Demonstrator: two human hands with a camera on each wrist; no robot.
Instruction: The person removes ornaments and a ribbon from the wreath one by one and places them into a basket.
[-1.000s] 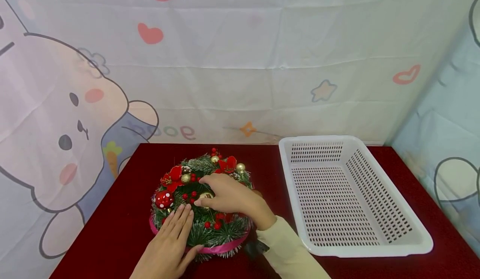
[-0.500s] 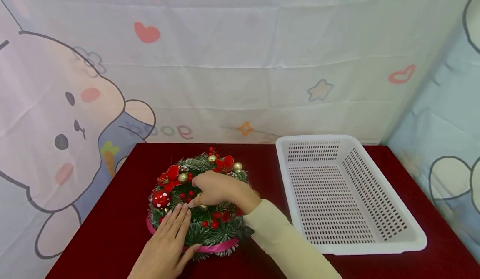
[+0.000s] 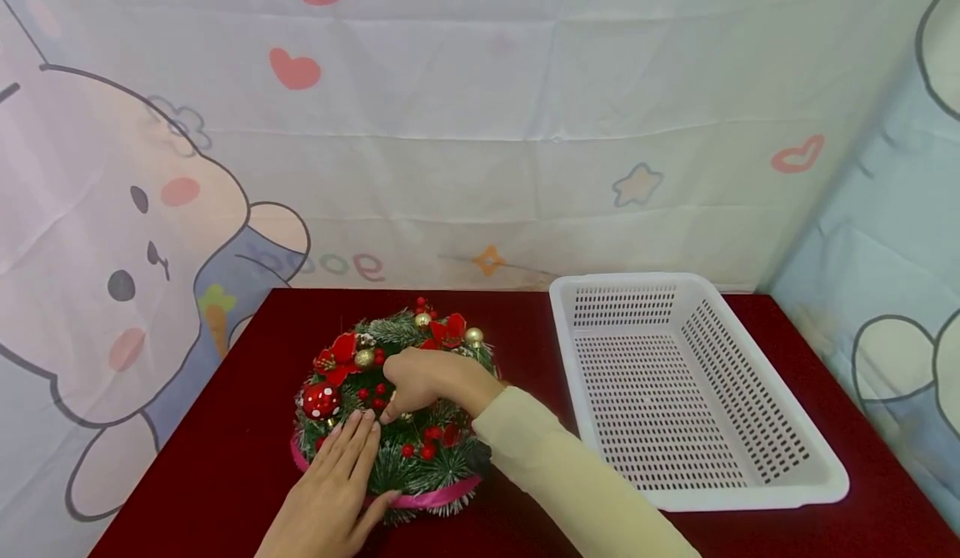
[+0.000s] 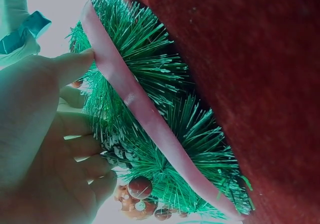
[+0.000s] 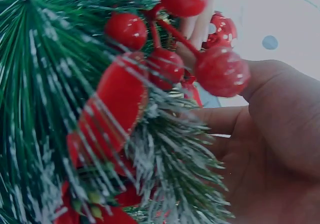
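A Christmas wreath (image 3: pixel 405 466) of frosted green needles lies on the red cloth, trimmed with red flowers, berries and gold balls. Around its outer side runs a pink ribbon (image 4: pixel 130 94). My left hand (image 3: pixel 330 475) rests on its near left part with straight fingers, the thumb touching the ribbon in the left wrist view. Over the wreath's middle, my right hand (image 3: pixel 423 383) reaches down, thumb toward the left fingertips. Its fingertips are hidden by greenery, so I cannot tell what they hold. Red berries (image 5: pixel 222 71) overlap the right thumb in the right wrist view.
A white perforated plastic basket (image 3: pixel 750 498) stands on the right of the red-covered table (image 3: pixel 202 458). Behind it hangs a pale cloth (image 3: pixel 465 82) with cartoon prints. A red mushroom ornament (image 3: pixel 321 401) with white dots sits at the wreath's left.
My right hand and sleeve have shifted left and its fingers point further down into the wreath's middle. My left hand keeps its place on the wreath.
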